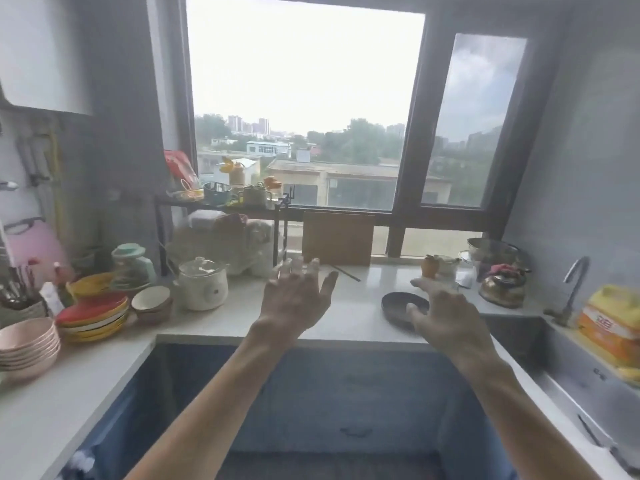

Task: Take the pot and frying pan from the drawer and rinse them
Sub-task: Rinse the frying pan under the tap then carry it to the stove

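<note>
Both hands (374, 306) spread over counter (346, 327).

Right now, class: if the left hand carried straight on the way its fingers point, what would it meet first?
Probably the wooden cutting board leaning below the window; the left hand is open, fingers pointing toward it. Depth is unclear from one view.

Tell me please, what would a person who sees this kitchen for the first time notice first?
First, the two bare arms stretched over the white counter, with the left hand and right hand both open and holding nothing. Then the big window straight ahead, with buildings and trees outside. After that, the dark frying pan on the counter, partly behind the right hand, and the stack of red and yellow plates at the left.
</note>
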`<action>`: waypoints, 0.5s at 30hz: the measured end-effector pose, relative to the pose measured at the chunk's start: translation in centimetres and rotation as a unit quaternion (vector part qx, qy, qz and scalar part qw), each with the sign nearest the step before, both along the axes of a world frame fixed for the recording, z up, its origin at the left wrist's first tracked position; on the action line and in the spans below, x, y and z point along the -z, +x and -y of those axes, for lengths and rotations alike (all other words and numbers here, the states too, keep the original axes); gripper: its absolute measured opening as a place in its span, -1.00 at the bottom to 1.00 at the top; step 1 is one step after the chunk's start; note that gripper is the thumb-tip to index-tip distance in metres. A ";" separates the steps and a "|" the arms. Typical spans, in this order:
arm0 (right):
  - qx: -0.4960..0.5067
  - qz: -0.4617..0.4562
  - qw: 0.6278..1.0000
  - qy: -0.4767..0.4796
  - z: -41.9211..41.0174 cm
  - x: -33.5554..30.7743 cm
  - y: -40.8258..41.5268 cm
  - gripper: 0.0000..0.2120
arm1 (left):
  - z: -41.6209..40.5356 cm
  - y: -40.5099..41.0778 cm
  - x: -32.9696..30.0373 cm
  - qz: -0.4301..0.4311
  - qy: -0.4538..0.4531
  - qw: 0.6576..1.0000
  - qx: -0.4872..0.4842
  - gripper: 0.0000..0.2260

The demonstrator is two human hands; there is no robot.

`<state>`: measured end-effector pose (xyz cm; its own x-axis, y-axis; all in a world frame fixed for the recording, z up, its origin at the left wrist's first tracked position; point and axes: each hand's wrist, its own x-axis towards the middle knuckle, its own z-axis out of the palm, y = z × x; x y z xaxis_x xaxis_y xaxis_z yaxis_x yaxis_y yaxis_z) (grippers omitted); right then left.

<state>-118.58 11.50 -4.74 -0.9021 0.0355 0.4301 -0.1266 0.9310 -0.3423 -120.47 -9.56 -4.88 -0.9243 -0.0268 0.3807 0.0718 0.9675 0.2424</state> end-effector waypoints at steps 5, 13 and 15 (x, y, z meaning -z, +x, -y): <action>0.072 0.047 0.996 0.005 -4.7 2.7 -8.7 -0.58 | -4.6 -10.8 3.0 0.024 0.014 0.996 0.081 -0.52; 0.124 0.092 0.988 -0.018 -16.0 9.4 -24.1 -0.62 | -14.6 -28.6 10.3 0.090 0.017 0.990 0.109 -0.52; 0.116 0.106 0.987 -0.022 -18.9 11.1 -28.1 -0.64 | -17.0 -32.9 12.4 0.118 0.016 0.988 0.097 -0.52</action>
